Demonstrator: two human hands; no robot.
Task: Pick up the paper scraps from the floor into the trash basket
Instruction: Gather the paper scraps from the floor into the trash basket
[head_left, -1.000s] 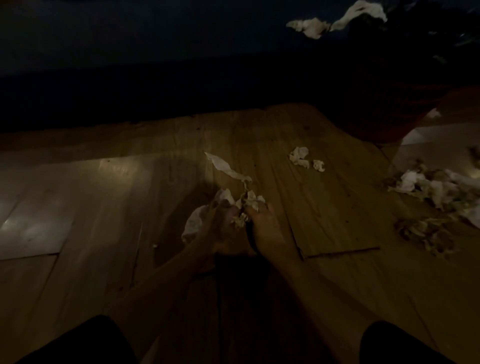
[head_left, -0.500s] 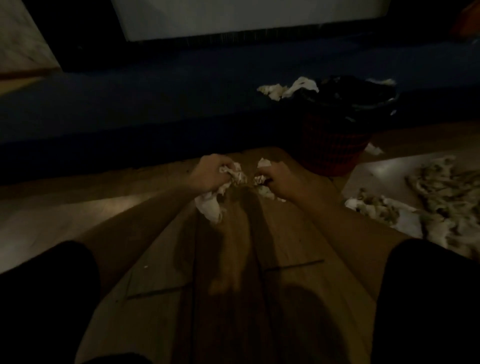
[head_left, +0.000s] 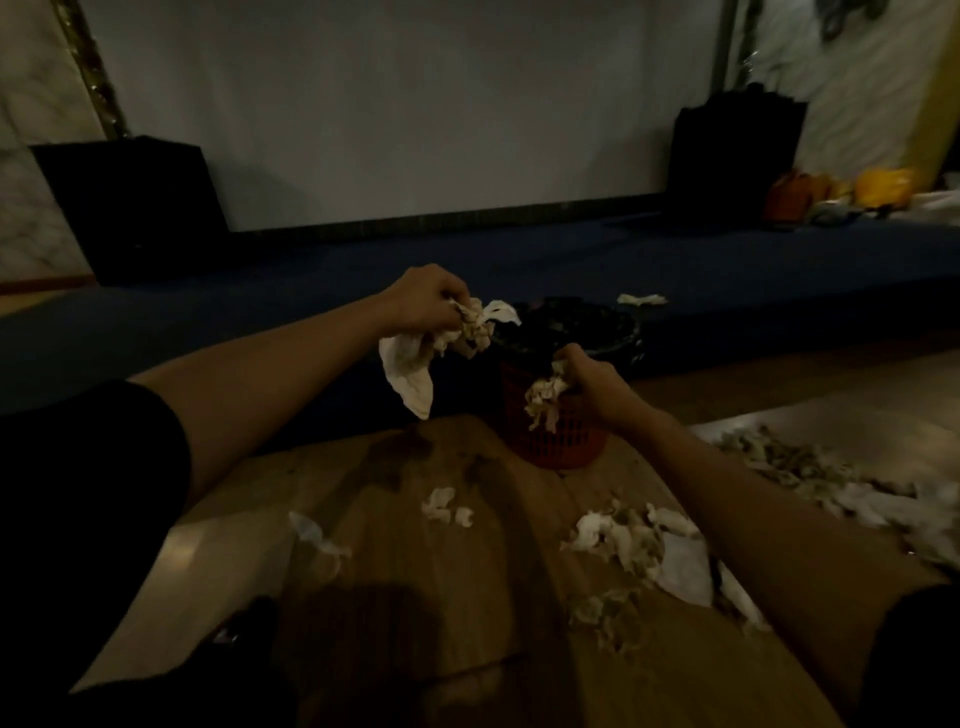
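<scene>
My left hand (head_left: 423, 304) is closed on a bunch of white paper scraps (head_left: 415, 364) that hang down just left of the trash basket's rim. My right hand (head_left: 595, 382) grips a smaller wad of crumpled scraps (head_left: 543, 397) in front of the basket's near wall. The trash basket (head_left: 569, 441) is red mesh with a black liner (head_left: 571, 325), standing on the wooden floor straight ahead. More paper scraps lie on the floor: a small pair (head_left: 444, 506), a thin piece (head_left: 317, 538), and a larger heap (head_left: 628, 545).
A long pile of scraps (head_left: 810, 467) spreads along the floor at right. A dark blue raised platform (head_left: 260, 322) runs behind the basket, with one scrap (head_left: 641, 299) on its edge. Black speaker boxes (head_left: 135, 208) and a white screen stand at the back.
Both hands rose from the floor with their scraps and moved forward to the basket. The view tilted up, so the back wall and screen came into sight.
</scene>
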